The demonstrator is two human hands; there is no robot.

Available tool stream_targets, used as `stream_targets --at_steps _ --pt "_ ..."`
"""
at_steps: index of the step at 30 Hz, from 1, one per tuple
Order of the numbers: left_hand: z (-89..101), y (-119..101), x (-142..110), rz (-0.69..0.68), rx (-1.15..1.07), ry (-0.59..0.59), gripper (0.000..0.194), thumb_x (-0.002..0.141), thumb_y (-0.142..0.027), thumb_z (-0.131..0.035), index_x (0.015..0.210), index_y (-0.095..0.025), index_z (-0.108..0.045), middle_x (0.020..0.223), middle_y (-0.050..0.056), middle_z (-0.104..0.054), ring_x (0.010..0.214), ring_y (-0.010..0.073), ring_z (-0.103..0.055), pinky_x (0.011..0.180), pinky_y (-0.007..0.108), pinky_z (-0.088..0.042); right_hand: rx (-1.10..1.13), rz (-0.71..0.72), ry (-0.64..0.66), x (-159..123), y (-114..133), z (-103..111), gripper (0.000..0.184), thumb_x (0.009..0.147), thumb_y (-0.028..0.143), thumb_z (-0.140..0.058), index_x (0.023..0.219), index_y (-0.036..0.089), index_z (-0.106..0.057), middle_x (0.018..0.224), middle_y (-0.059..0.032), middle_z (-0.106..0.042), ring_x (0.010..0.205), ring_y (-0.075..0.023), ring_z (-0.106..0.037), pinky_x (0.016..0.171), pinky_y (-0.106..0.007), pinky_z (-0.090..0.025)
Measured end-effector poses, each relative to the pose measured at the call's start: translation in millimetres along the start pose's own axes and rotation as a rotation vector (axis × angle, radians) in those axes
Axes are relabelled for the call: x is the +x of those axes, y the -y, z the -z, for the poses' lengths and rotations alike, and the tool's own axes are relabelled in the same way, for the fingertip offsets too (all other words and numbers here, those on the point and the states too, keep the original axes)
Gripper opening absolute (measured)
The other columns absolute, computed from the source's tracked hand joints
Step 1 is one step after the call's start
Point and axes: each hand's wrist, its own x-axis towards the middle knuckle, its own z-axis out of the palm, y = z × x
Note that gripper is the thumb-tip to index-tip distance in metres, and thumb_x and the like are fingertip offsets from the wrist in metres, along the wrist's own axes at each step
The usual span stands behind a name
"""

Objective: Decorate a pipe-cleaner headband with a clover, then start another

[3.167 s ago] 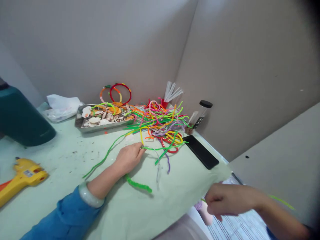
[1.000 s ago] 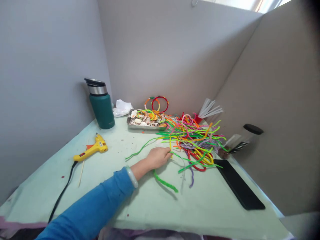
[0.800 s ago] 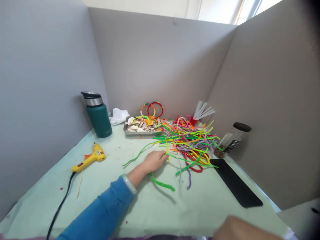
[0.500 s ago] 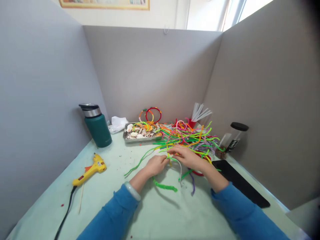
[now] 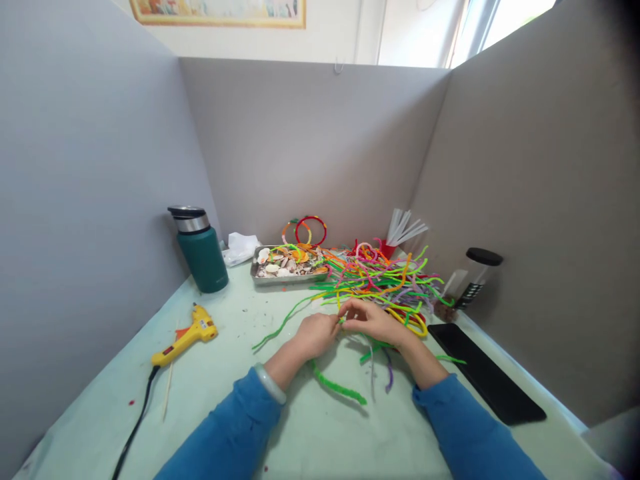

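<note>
Midway between side edges of the table (image 5: pixel 330 447): left hand (image 5: pixel 317 335), pinching green fuzzy stem (image 5: pixel 345 391); right hand (image 5: pixel 373 321), fingers bent alongside, pinch unclear. Steady left hold advisable.

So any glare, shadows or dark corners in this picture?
Head view: glare whitens the window, top right; also head view: shade dims the upper right of the back partition, a faint shadow edges the thick green pipe cleaner, and the top-right corner goes black.

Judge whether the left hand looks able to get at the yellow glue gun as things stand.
Probably yes: nothing bulky stands between the left hand and the glue gun, just a thin green strand on the tablecloth. The hand seems to pinch another strand, though, so may need freeing first.
</note>
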Motion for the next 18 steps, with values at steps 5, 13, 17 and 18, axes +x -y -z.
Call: stream_targets --at_steps 5,13,17,18 --pt "-0.5 3 1 0.038 -0.065 -0.054 0.021 0.081 -0.026 -0.044 0.094 -0.017 -0.059 0.086 0.011 -0.065 0.081 0.0234 -0.059 0.070 0.030 -0.039 -0.013 -0.032 -0.034 5 -12 -16 0.005 0.075 0.021 -0.057 0.077 0.017 -0.056 0.056 0.0050 -0.050 0.047 -0.0088 -0.046 0.045 -0.020 -0.034" --pt "3.1 14 4 0.041 -0.265 -0.106 0.012 0.077 -0.020 -0.048 0.081 -0.016 -0.058 0.077 0.001 -0.062 0.071 0.0137 -0.054 0.063 0.022 -0.038 -0.041 -0.009 -0.165 7 -15 -21 0.004 0.076 0.020 -0.055 0.076 0.017 -0.055 0.066 0.0024 -0.053 0.059 -0.0108 -0.048 0.053 -0.022 -0.036" --pt "6.0 11 4 0.077 -0.325 -0.125 0.018 0.079 -0.024 -0.046 0.069 -0.016 -0.059 0.061 0.000 -0.056 0.063 0.0132 -0.050 0.059 0.022 -0.035 -0.065 0.026 -0.223 7 -10 -21 0.008 0.077 0.024 -0.056 0.079 0.017 -0.058 0.073 0.0003 -0.055 0.070 -0.0135 -0.051 0.058 -0.023 -0.037" --pt "7.3 10 3 0.089 -0.339 -0.134 0.018 0.079 -0.024 -0.046 0.069 -0.016 -0.059 0.059 0.000 -0.055 0.062 0.0133 -0.049 0.058 0.023 -0.034 -0.063 0.030 -0.230 7 -10 -20 0.010 0.078 0.027 -0.056 0.080 0.018 -0.058 0.075 0.0000 -0.055 0.071 -0.0139 -0.051 0.059 -0.023 -0.037"
